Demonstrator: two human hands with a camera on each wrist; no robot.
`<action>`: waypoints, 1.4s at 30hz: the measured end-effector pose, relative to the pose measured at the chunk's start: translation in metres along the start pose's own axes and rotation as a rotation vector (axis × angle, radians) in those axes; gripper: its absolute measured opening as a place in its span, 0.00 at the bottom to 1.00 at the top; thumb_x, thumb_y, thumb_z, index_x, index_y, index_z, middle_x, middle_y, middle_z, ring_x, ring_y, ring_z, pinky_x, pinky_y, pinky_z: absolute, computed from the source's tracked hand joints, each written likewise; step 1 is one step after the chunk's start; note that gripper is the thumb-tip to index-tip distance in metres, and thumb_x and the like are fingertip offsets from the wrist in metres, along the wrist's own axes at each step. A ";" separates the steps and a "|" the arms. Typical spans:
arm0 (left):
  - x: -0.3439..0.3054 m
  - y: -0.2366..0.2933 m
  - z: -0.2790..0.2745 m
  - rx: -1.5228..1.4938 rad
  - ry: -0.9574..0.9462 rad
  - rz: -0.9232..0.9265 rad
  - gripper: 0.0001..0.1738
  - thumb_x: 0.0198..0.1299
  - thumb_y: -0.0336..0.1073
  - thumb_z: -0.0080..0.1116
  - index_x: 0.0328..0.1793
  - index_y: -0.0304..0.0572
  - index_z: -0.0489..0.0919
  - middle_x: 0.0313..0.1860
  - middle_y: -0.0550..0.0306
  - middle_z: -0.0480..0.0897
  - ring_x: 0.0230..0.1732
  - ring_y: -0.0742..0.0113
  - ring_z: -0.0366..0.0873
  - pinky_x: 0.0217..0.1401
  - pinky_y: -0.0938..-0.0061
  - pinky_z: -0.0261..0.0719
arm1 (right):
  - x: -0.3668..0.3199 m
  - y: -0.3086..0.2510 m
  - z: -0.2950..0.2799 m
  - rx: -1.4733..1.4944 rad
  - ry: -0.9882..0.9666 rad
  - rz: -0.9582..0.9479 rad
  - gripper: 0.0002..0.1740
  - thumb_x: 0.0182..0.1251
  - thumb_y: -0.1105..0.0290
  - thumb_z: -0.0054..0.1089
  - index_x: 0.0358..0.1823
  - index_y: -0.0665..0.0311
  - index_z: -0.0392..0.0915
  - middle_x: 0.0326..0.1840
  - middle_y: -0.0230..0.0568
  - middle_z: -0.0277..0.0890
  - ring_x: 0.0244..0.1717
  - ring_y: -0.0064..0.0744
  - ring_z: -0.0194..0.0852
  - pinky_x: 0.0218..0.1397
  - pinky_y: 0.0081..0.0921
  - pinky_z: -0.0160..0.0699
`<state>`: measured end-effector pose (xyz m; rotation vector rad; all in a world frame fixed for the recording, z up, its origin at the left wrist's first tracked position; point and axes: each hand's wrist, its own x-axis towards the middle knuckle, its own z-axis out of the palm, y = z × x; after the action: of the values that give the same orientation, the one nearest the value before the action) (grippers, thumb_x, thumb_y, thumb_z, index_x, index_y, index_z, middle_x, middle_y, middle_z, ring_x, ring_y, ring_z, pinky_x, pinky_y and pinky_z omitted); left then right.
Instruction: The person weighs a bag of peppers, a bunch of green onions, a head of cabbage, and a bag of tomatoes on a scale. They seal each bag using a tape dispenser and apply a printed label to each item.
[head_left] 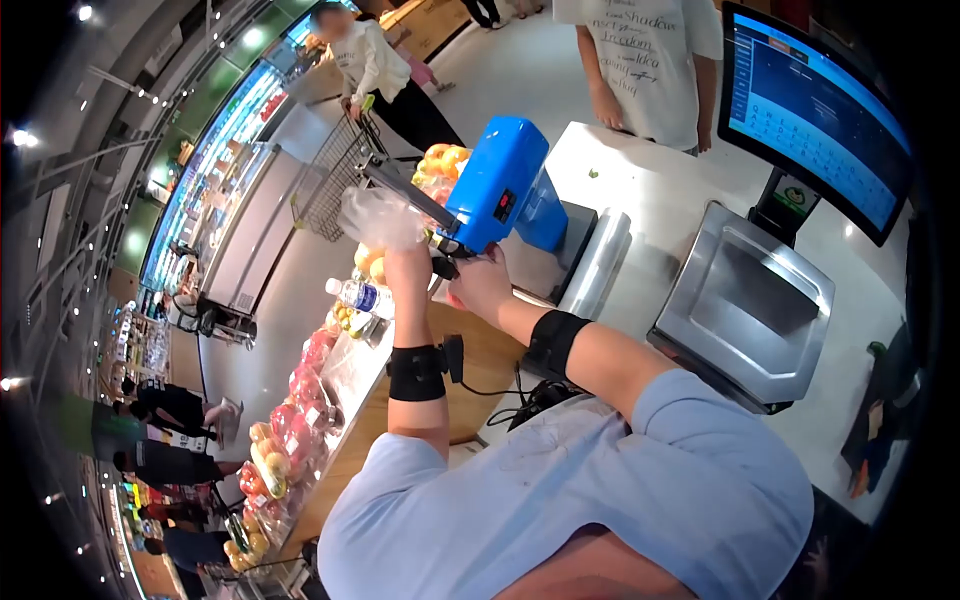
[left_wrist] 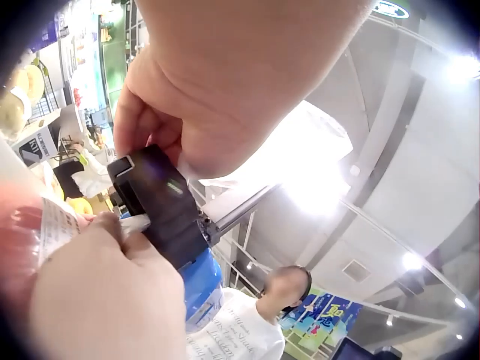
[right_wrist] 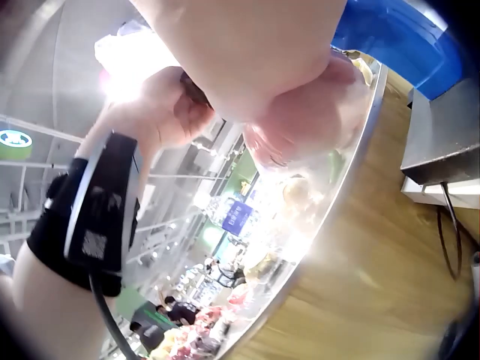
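Note:
A blue bag-sealing machine point(head_left: 497, 175) stands on the counter, its black head point(left_wrist: 161, 199) turned toward me. My left hand point(head_left: 408, 268) grips the gathered top of a clear plastic bag point(head_left: 380, 216) beside that head, and crumpled plastic spreads out beyond the fingers. Close below, my right hand point(head_left: 480, 282) pinches the twisted neck of the same bag at the slot, as the left wrist view shows. Pinkish-red contents point(right_wrist: 307, 116) hang in the bag under my right hand in the right wrist view; what they are cannot be made out.
Right of me are a steel weighing scale point(head_left: 755, 300), a touchscreen point(head_left: 820, 110) and a roll of clear film point(head_left: 595, 265). Bagged fruit point(head_left: 290, 430) and a water bottle point(head_left: 360, 296) line the left edge. One person point(head_left: 650, 60) stands across the counter, another by a shopping cart point(head_left: 335, 175).

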<state>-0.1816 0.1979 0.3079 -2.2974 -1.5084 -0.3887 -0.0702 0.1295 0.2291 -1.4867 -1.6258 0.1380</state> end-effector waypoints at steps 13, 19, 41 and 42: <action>-0.016 0.121 -0.083 -0.504 0.277 0.184 0.34 0.45 0.44 0.73 0.58 0.40 0.73 0.53 0.48 0.76 0.57 0.47 0.70 0.59 0.58 0.67 | -0.038 0.081 -0.094 0.511 -0.228 0.290 0.14 0.67 0.66 0.44 0.39 0.62 0.80 0.37 0.45 0.81 0.44 0.45 0.78 0.55 0.39 0.68; -0.048 0.162 -0.056 -0.870 0.148 0.144 0.37 0.47 0.39 0.72 0.61 0.32 0.69 0.56 0.41 0.72 0.58 0.48 0.69 0.60 0.61 0.68 | -0.031 0.179 -0.131 0.626 0.083 0.661 0.16 0.65 0.63 0.48 0.36 0.66 0.82 0.33 0.46 0.82 0.36 0.35 0.81 0.44 0.29 0.76; -0.063 0.182 0.052 -0.965 -0.659 0.170 0.18 0.59 0.42 0.56 0.48 0.35 0.79 0.42 0.41 0.82 0.46 0.49 0.80 0.48 0.63 0.78 | -0.038 0.186 -0.202 0.239 0.320 0.596 0.14 0.66 0.61 0.55 0.34 0.67 0.79 0.26 0.41 0.81 0.31 0.30 0.81 0.37 0.25 0.77; -0.058 0.185 0.075 -0.849 -0.631 0.175 0.19 0.59 0.42 0.56 0.49 0.34 0.78 0.45 0.39 0.81 0.48 0.48 0.80 0.50 0.62 0.78 | -0.049 0.200 -0.190 0.233 0.318 0.602 0.14 0.66 0.61 0.55 0.34 0.67 0.79 0.26 0.41 0.81 0.31 0.30 0.81 0.37 0.25 0.77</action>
<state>-0.0321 0.1168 0.1890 -3.4462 -1.5661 -0.2988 0.1973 0.0533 0.1924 -1.6717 -0.8473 0.3899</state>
